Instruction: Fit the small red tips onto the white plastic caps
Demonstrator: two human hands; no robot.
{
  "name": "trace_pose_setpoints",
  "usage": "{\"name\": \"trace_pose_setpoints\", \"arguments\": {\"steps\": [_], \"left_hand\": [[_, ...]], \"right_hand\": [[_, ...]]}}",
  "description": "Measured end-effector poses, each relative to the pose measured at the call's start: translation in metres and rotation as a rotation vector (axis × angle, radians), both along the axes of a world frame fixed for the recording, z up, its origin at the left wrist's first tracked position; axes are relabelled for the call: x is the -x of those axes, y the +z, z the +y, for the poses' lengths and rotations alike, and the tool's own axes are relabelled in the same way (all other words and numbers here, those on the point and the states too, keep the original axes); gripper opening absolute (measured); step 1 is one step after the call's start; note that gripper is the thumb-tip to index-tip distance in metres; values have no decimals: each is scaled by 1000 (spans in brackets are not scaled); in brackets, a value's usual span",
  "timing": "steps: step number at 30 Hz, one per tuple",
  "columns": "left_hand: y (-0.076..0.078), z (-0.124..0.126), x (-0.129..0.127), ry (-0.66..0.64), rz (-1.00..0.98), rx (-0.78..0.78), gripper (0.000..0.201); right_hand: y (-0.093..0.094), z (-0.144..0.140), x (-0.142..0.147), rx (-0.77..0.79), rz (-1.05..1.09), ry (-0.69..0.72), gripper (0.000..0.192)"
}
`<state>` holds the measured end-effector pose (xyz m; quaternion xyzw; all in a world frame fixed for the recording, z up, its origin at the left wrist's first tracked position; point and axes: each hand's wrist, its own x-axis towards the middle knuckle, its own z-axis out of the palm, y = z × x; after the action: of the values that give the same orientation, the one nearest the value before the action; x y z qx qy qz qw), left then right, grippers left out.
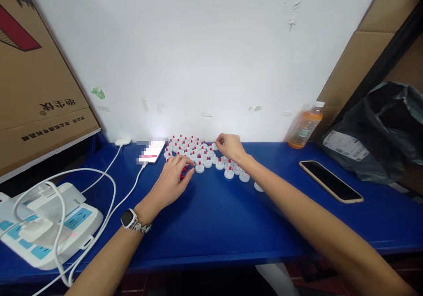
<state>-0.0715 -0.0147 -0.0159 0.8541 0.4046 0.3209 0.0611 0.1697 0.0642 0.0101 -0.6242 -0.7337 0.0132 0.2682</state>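
Many white round caps point(199, 168), most topped by a small red tip, stand in a cluster on the blue table against the white wall. My left hand point(173, 174) is curled over small loose red tips point(184, 171) at the cluster's front left. Its thumb and index fingertips are apart, and the palm hides part of the red pieces. At the back right of the cluster, my right hand point(229, 146) pinches thumb and finger together just above a white cap point(214, 147). Whatever is between those fingertips is too small to name. My right forearm covers some caps.
On the left lie a power strip point(66, 225) with white cables and a lit phone point(152, 151). To the right are a dark-screened phone point(330, 181), an orange drink bottle point(304, 126) and a grey plastic bag point(373, 128). Cardboard point(42, 75) stands at the left.
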Motion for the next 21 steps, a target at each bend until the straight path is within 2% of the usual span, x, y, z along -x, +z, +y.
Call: {"name": "trace_pose_setpoints", "arguments": {"steps": [3,5,8,10,12,14,17,19,21], "left_hand": [[1,-3,-3,24,-57,-51,30],[1,-4,-3,17,-82,-60,41],[1,-1,4,-43,-69,26,32],[0,4,12,-32,-72,74,27],[0,8,22,39,-85,76,29],[0,11,29,102,-84,78,30],[-1,12,34,123,-68,114,27],[-4,13,33,110,-55,124,25],[-6,12,31,98,-35,129,25]], "right_hand": [[6,-40,17,-139,178,140,17],[6,-63,33,-110,305,302,15],[-2,-81,54,-51,399,425,17],[-9,-82,64,-57,360,408,18],[-17,-79,69,-82,220,405,18],[-24,-75,72,-91,36,454,17],[-33,-71,75,-71,-140,526,11],[-39,-70,75,-65,-146,551,7],[-42,-70,74,-61,-56,561,7]]}}
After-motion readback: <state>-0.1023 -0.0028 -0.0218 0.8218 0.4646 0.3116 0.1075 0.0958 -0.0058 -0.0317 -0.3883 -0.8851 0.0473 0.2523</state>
